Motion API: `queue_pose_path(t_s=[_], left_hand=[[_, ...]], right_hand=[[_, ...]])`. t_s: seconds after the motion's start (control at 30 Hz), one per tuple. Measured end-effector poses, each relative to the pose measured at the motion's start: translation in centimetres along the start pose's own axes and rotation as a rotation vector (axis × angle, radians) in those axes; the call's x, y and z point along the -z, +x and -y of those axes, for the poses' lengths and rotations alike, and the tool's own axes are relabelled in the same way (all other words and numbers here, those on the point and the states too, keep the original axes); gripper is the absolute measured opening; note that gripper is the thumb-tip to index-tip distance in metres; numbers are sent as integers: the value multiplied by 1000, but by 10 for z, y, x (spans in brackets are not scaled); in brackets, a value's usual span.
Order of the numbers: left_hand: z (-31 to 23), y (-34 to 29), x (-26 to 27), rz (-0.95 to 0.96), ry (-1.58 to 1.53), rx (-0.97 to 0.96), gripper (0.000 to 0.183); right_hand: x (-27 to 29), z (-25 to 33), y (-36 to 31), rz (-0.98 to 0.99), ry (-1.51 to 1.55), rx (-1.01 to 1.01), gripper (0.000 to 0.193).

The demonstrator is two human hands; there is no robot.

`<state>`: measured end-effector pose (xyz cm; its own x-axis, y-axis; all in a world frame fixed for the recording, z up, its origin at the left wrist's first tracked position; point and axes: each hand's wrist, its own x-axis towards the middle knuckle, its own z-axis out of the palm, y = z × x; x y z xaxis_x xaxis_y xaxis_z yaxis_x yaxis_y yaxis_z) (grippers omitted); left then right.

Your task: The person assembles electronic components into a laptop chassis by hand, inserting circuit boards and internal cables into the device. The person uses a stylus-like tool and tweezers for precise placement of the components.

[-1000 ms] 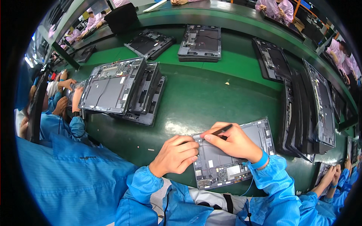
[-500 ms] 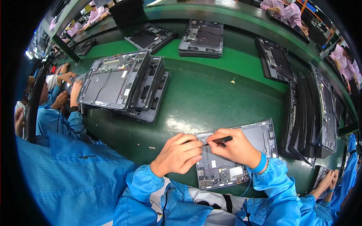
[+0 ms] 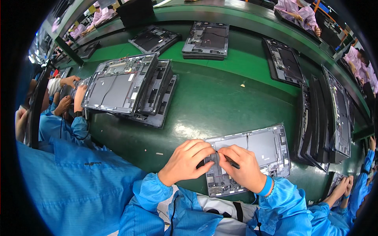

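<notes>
An opened tablet (image 3: pixel 264 146) lies on the green table before me, its dark inner panel and circuit parts showing. My right hand (image 3: pixel 245 167) is over its middle, closed round a thin black pen-like tool (image 3: pixel 232 162). The tool's kind cannot be made out; its tip end is between my fingertips, close to my left hand. At the tablet's left edge, my left hand (image 3: pixel 188 162) is bent with thumb and fingers drawn together. Something dark shows between them, too hidden to name. My hands cover part of the circuit area. A blue band circles my right wrist.
Stacked opened tablets (image 3: pixel 118 84) stand to the left. More tablets stand on edge with dark sheets (image 3: pixel 317 122) at the right. Along a bright green strip (image 3: pixel 244 51) lie further tablets (image 3: pixel 205 39). Co-workers in blue sleeves (image 3: pixel 63 126) sit close on both sides.
My right hand has moved slightly nearer me, and the black tool now slants down to the right. My left thumb has shifted. Tablets on the far green strip have slid left.
</notes>
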<state>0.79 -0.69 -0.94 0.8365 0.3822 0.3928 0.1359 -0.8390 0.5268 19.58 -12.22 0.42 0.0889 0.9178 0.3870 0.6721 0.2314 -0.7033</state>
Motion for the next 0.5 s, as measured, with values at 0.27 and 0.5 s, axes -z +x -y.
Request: queue_pose_path(t_s=[0.27,0.5], left_hand=[[-21,-10,-7,-39,134,54,40],[-19,-8,-8,-46,215,11,38]], right_hand=[[8,7,-11,106,-83,29,22],[7,13,-16,90,-140,58,28]])
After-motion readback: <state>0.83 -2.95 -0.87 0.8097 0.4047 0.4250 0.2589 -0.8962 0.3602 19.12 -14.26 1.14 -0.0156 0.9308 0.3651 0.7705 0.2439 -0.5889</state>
